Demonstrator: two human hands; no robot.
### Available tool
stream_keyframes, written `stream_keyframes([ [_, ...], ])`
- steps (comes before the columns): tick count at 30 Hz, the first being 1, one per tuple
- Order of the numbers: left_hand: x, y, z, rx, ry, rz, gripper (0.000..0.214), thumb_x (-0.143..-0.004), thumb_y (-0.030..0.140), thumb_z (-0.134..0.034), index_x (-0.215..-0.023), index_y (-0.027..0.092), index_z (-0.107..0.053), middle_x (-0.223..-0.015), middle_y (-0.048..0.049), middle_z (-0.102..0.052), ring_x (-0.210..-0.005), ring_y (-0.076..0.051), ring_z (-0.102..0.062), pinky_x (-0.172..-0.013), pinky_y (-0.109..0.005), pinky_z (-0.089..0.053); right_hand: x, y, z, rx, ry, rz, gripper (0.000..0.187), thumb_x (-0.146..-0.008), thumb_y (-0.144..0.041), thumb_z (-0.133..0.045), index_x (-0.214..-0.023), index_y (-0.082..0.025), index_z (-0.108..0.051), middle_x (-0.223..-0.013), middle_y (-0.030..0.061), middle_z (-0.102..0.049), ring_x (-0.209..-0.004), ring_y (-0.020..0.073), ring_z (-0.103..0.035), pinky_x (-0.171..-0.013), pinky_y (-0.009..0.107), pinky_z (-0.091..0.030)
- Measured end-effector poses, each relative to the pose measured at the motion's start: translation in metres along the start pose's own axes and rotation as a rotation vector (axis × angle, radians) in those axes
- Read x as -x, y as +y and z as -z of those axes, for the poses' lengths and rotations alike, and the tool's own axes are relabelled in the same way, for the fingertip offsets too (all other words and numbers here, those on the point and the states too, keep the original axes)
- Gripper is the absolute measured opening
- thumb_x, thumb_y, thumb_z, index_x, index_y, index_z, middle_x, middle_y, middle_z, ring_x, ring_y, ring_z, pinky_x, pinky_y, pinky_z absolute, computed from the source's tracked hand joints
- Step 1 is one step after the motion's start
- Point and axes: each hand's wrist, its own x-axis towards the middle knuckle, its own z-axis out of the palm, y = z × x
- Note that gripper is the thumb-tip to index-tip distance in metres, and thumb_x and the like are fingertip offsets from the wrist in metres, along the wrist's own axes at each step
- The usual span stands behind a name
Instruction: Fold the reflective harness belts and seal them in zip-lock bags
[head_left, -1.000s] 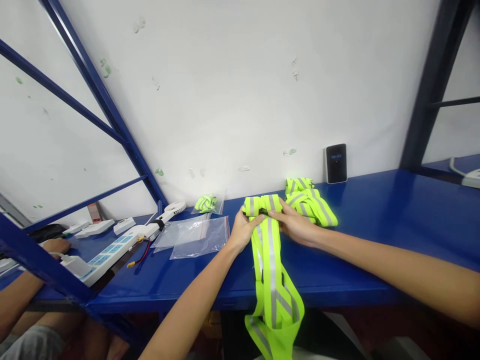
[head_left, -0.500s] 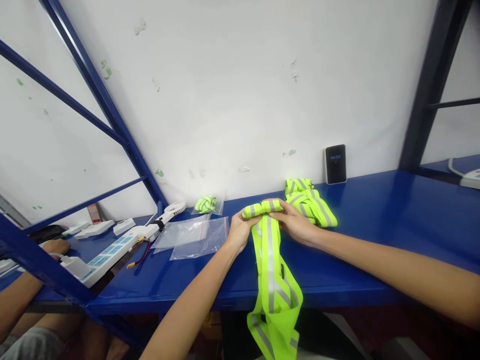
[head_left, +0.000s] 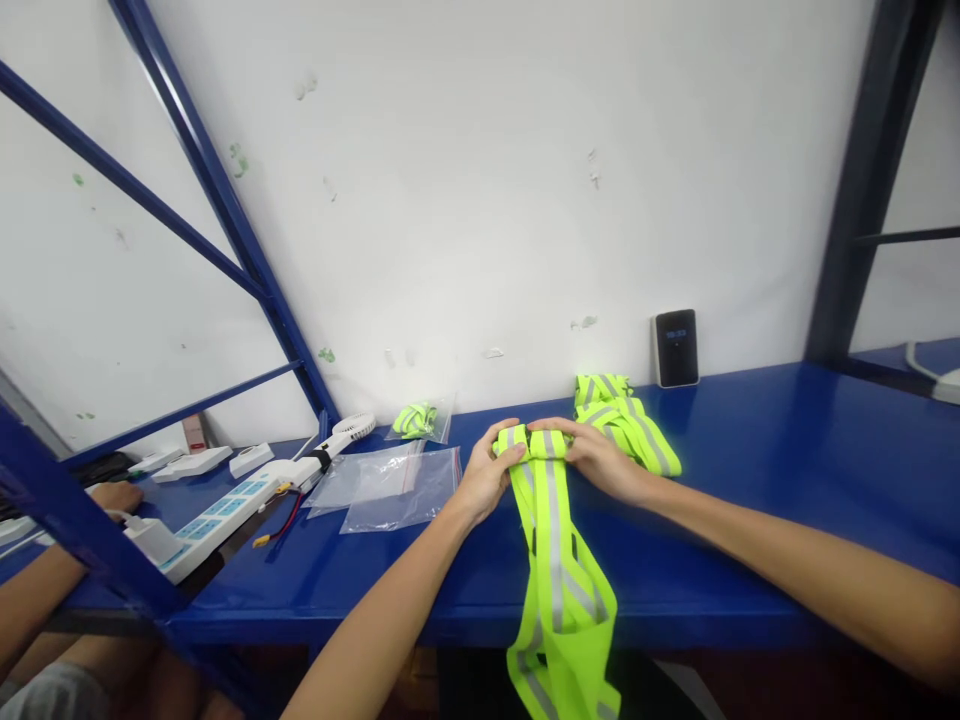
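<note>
A neon yellow reflective vest [head_left: 556, 560] with grey stripes lies on the blue shelf [head_left: 787, 470], its lower part hanging over the front edge. Its far end is rolled into a tight bundle. My left hand [head_left: 489, 472] grips the roll's left end, fingers curled over it. At the roll's right end, the fingers of my right hand [head_left: 592, 456] close over the top. A second folded neon vest [head_left: 627, 424] lies just behind my right hand.
Clear zip bags [head_left: 394, 478] lie left of my hands, and a bagged vest [head_left: 418, 420] rests by the wall. Further left are a white power strip [head_left: 217, 505], a small white fan [head_left: 339, 440] and another person's hand [head_left: 114, 496]. A black device [head_left: 676, 348] leans against the wall.
The vest's far end has been rolled up tighter toward me, from a loose fold into a compact roll. Both hands stayed on it. The camera tilted slightly.
</note>
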Motion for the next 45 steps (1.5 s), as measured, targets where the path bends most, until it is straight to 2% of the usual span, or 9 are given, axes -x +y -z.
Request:
stream_keyframes([
  [2,-0.001,0.0,0.003,0.004,0.005,-0.021,0.065,-0.061,0.025,-0.082,-0.119,0.017,-0.053,-0.093,-0.0042,-0.066,-0.076,-0.014,-0.064,-0.072,-0.027,-0.051,0.0,0.0,-0.001,-0.05,-0.003,-0.06,0.046,-0.075,-0.023,-0.055,-0.121,-0.023,-0.061,-0.113,0.0043,-0.066,-0.104,0.0242,-0.061,-0.093,0.038,-0.046],
  [5,-0.001,0.0,0.006,0.009,0.01,-0.017,0.081,-0.062,0.024,-0.083,-0.131,0.021,-0.041,-0.097,-0.0055,-0.068,-0.081,-0.017,-0.066,-0.076,-0.03,-0.052,0.0,0.0,-0.002,-0.063,0.116,-0.209,0.066,-0.077,-0.028,-0.065,-0.138,-0.03,-0.041,-0.104,0.0034,-0.067,-0.095,0.0217,-0.065,-0.086,0.037,-0.051],
  [8,-0.001,-0.001,0.008,-0.012,0.025,0.001,0.086,-0.058,0.022,-0.085,-0.131,0.022,-0.04,-0.101,-0.0065,-0.069,-0.085,-0.019,-0.067,-0.079,-0.034,-0.052,0.0,-0.004,0.0,-0.038,0.087,-0.294,0.068,-0.073,-0.025,-0.071,-0.134,-0.025,-0.044,-0.104,0.0063,-0.067,-0.09,0.0212,-0.066,-0.076,0.033,-0.055],
  [13,-0.003,-0.005,0.008,-0.017,-0.07,-0.008,0.057,-0.06,0.028,-0.083,-0.109,0.013,-0.056,-0.101,-0.0112,-0.07,-0.087,-0.024,-0.068,-0.083,-0.037,-0.051,0.0,-0.011,0.002,0.138,0.092,-0.14,0.053,-0.069,-0.021,-0.073,-0.118,-0.023,-0.053,-0.103,0.0052,-0.068,-0.091,0.0216,-0.065,-0.07,0.03,-0.054],
  [19,-0.003,-0.012,0.005,0.001,-0.044,-0.026,0.059,-0.061,0.025,-0.083,-0.11,0.02,-0.051,-0.097,-0.0059,-0.07,-0.082,-0.022,-0.069,-0.078,-0.037,-0.053,0.0,-0.002,-0.001,0.189,0.1,-0.022,0.05,-0.072,-0.022,-0.068,-0.119,-0.026,-0.05,-0.102,0.002,-0.065,-0.089,0.0199,-0.062,-0.075,0.033,-0.051],
  [25,-0.006,-0.021,0.008,-0.057,0.022,-0.043,0.049,-0.058,0.022,-0.083,-0.098,0.017,-0.055,-0.093,-0.0041,-0.068,-0.083,-0.019,-0.066,-0.079,-0.034,-0.051,-0.004,0.01,0.003,0.375,0.148,0.139,0.037,-0.073,-0.014,-0.061,-0.109,-0.023,-0.056,-0.098,0.0012,-0.063,-0.094,0.0198,-0.059,-0.082,0.032,-0.046],
  [32,-0.007,-0.023,0.015,-0.105,-0.021,0.026,0.071,-0.058,0.016,-0.081,-0.121,0.024,-0.049,-0.091,-0.0012,-0.066,-0.077,-0.017,-0.064,-0.073,-0.032,-0.051,-0.001,0.012,0.001,0.671,0.118,0.283,0.036,-0.076,-0.01,-0.053,-0.109,-0.022,-0.06,-0.103,0.0047,-0.063,-0.094,0.0217,-0.059,-0.077,0.032,-0.048],
  [40,0.001,-0.002,0.005,-0.039,-0.011,0.098,0.095,-0.053,0.009,-0.08,-0.137,0.028,-0.039,-0.072,0.0047,-0.062,-0.066,-0.012,-0.06,-0.07,-0.028,-0.049,0.001,0.009,0.001,0.788,0.036,0.456,0.038,-0.081,-0.009,-0.05,-0.112,-0.027,-0.064,-0.108,0.0065,-0.066,-0.103,0.0252,-0.057,-0.092,0.044,-0.044],
  [45,0.001,-0.001,0.002,0.071,-0.021,0.078,0.076,-0.058,0.028,-0.083,-0.125,0.02,-0.049,-0.086,-0.0021,-0.065,-0.075,-0.015,-0.062,-0.074,-0.028,-0.048,0.0,0.009,0.002,0.694,0.096,0.451,0.037,-0.078,-0.006,-0.051,-0.103,-0.027,-0.069,-0.102,0.0058,-0.068,-0.101,0.0256,-0.058,-0.092,0.046,-0.044],
])
